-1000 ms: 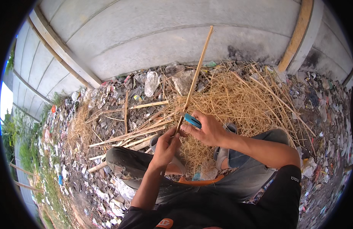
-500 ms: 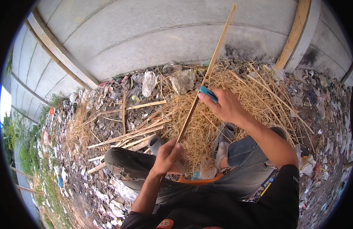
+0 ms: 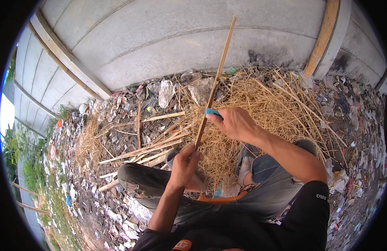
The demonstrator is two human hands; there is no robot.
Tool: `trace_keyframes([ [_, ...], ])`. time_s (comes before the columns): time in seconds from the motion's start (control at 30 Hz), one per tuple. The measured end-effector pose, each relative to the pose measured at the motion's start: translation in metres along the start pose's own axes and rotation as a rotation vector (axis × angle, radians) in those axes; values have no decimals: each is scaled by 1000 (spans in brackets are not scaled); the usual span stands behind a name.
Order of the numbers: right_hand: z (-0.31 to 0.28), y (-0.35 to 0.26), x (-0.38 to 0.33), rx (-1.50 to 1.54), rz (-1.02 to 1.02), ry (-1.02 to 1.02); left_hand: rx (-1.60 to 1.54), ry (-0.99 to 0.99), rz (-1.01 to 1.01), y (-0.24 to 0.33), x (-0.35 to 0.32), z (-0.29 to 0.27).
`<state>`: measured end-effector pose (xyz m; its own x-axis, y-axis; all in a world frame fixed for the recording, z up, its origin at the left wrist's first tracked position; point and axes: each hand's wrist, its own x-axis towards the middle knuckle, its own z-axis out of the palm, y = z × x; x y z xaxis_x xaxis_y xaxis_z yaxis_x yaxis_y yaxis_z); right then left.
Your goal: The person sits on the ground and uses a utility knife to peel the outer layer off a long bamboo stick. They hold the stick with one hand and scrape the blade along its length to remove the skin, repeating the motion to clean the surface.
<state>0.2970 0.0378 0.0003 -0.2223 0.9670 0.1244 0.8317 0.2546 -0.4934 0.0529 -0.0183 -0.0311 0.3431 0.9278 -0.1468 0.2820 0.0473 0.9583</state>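
Drawn back toward the body since the earlier frame, the right hand (image 3: 235,123) sits lower along the wooden strip (image 3: 221,65), whose far end has swung to the left. From my distant seat I see the concrete wall (image 3: 168,46) filling the upper view, its edges lost in the dark fisheye rim. Below it, the straw heap (image 3: 277,104) spreads over littered ground, partly covered by the right forearm (image 3: 281,148). I see the legs (image 3: 273,190) bent and spread, with one shoe largely hidden behind the left wrist. Between them an orange object (image 3: 222,199) shows only as a curved edge; I cannot tell what it is.

Long and thin, the strip slants up and away in front of the wall, its near end hidden inside the left hand (image 3: 185,165). To the left lie loose sticks (image 3: 145,148), some cut off by the left knee. I read the left forearm (image 3: 166,207) as rising steeply from the lower edge, the hand closed around the strip. The right elbow is bent, the forearm reaching inward, fingers curled tightly around a turquoise tool (image 3: 211,111). Its head meets the strip, but I cannot make out its edge.
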Motion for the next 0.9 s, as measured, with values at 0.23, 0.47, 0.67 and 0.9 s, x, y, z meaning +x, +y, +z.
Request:
trace_keyframes([
  [0.23,41,-6,-24,-45,-156,17,-38,29,49,-19,-7,4],
  [0.47,-12,46,27,-85,128,61,33,43,134,-39,-25,-4],
  [0.67,-12,40,14,-132,66,165,-30,-67,15,-36,-26,-18],
  [0.9,-2,46,16,-280,-58,234,-329,-179,-85,-52,-34,-25],
])
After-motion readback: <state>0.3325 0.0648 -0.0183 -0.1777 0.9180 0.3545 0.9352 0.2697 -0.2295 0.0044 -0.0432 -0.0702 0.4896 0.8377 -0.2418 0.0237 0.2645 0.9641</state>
